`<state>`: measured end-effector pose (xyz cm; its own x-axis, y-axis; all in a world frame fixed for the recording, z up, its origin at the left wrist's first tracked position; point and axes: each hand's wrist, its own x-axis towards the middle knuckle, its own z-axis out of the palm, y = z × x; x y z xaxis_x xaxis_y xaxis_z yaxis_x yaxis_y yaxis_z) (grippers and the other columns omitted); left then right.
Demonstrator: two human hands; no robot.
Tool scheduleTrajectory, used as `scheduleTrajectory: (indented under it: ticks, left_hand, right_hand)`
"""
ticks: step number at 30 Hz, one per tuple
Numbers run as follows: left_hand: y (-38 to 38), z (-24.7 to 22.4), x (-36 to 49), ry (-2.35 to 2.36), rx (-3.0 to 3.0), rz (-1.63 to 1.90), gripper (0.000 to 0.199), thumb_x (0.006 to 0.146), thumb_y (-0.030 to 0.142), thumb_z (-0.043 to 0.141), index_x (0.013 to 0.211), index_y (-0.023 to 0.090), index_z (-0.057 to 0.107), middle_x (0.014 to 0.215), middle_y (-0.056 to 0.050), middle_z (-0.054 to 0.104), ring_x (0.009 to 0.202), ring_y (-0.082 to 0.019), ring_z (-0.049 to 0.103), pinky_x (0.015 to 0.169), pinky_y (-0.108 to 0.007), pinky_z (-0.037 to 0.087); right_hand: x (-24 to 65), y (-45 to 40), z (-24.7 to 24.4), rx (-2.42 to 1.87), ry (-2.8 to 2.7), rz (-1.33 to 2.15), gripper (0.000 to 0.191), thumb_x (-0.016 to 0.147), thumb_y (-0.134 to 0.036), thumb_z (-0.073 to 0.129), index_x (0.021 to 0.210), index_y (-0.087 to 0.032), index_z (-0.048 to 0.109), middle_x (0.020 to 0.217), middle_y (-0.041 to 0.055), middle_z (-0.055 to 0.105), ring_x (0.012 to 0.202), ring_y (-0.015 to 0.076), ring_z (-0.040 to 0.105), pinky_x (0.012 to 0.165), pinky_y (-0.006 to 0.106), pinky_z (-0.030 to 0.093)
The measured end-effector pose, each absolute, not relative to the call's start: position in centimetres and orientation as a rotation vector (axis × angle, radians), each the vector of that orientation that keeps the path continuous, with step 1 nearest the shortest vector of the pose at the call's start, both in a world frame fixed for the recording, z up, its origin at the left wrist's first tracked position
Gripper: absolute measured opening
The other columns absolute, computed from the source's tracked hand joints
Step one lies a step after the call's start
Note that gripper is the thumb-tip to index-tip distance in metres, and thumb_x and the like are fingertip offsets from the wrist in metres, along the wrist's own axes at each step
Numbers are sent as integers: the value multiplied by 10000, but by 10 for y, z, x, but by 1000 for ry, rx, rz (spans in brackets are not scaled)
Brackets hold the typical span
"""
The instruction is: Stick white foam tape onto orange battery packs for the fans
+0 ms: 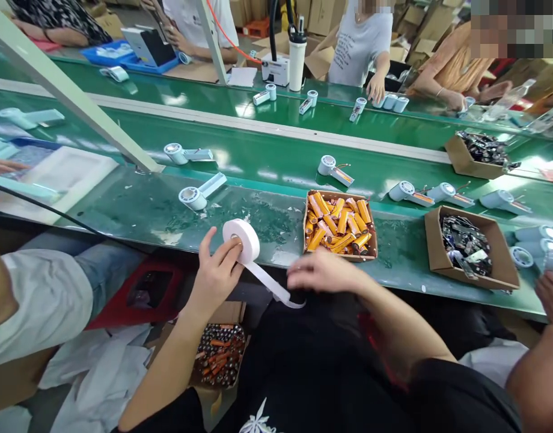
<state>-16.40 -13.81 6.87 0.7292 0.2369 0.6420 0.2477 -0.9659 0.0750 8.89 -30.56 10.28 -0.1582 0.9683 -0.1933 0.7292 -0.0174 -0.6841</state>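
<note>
A roll of white tape [243, 240] is gripped by my left hand [217, 267], with fingers in its core. From the roll a loose strip [270, 282] hangs down to the right, its end curling near my dark shirt. My right hand [321, 272] hovers just right of that strip, apart from it, its fingers bent and partly blurred, so what they hold, if anything, cannot be made out. Right behind it on the bench sits a cardboard box of orange-wrapped battery cells [339, 224]. A light blue fan-like device [199, 192] lies behind the roll.
A green conveyor [267, 141] carries several light blue devices. At right stands a cardboard box of small dark parts [472, 246]. Co-workers sit on both sides and opposite. A slanted metal post [78, 90] rises at left. Below the bench is a box of cells [220, 355].
</note>
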Motion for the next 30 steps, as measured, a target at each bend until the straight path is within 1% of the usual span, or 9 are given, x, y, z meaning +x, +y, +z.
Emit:
scheduleTrajectory:
  ticks: [3,5,10,13,15,19,24,27,30]
  left_hand:
    - [-153,73,-148,-344,-2932,-1131,401,898,35,627,1265,196,636,1214,-126,742,1388,-382,577,1208,-746,413]
    - [-163,77,-133,-288,-2968,-1143,410,888,18,618,1257,197,645,1220,-122,742,1388,-377,575,1205,-729,430]
    - [-177,78,-106,-170,-3033,-1122,419,899,3,574,1268,183,658,1228,-123,745,1258,-327,657,1213,-693,439]
    - [-179,77,-103,-141,-3069,-1079,425,897,-3,549,1266,166,672,1235,-126,744,1240,-312,660,1238,-675,415]
    - [-179,78,-104,-149,-3089,-1054,445,893,-1,538,1277,175,677,1253,-117,739,1272,-318,642,1245,-674,401]
    - [-177,79,-108,-198,-3087,-1054,446,894,17,545,1286,182,679,1271,-117,730,1359,-357,582,1214,-692,418]
    - [-175,76,-105,-162,-3097,-1013,421,915,33,534,1288,163,681,1264,-132,734,1298,-342,629,1228,-685,409]
    - [-175,73,-106,-198,-3138,-963,446,913,39,534,1307,179,688,1273,-122,737,1267,-329,651,1238,-685,399]
    - [-176,74,-110,-239,-3157,-951,473,907,40,545,1324,202,698,1284,-113,738,1299,-337,632,1240,-700,393]
  right_hand:
    - [146,-269,122,-2322,-1551,224,402,1073,-459,509,1241,-164,723,1120,153,779,1030,277,702,892,329,496]
    - [173,-249,123,-2549,-1475,56,432,1054,-472,524,1267,-142,703,1212,203,751,1162,338,661,957,379,487]
    - [181,-247,109,-2489,-1499,113,433,1042,-402,537,1446,-261,601,1200,94,781,1088,298,712,891,339,497]
    - [171,-256,110,-2459,-1591,28,458,1053,-316,487,1499,-238,560,1188,123,784,1089,315,721,869,349,495]
    - [168,-257,117,-2425,-1661,82,467,1028,-268,516,1490,-221,572,1206,135,779,1110,313,717,868,342,498]
    - [174,-250,132,-2299,-1758,314,458,964,-306,645,1414,-228,635,1241,96,775,1119,287,715,914,327,515]
    - [175,-236,132,-2633,-1639,114,293,1003,-229,549,1222,-146,724,1128,217,769,1084,358,721,898,405,538]
    - [175,-238,130,-2577,-1617,51,329,1006,-180,519,1279,-150,700,1163,222,759,1165,373,697,948,444,544]
    - [182,-259,137,-2232,-1404,189,436,969,-261,645,1398,-185,646,1173,155,779,1152,338,721,999,473,566]
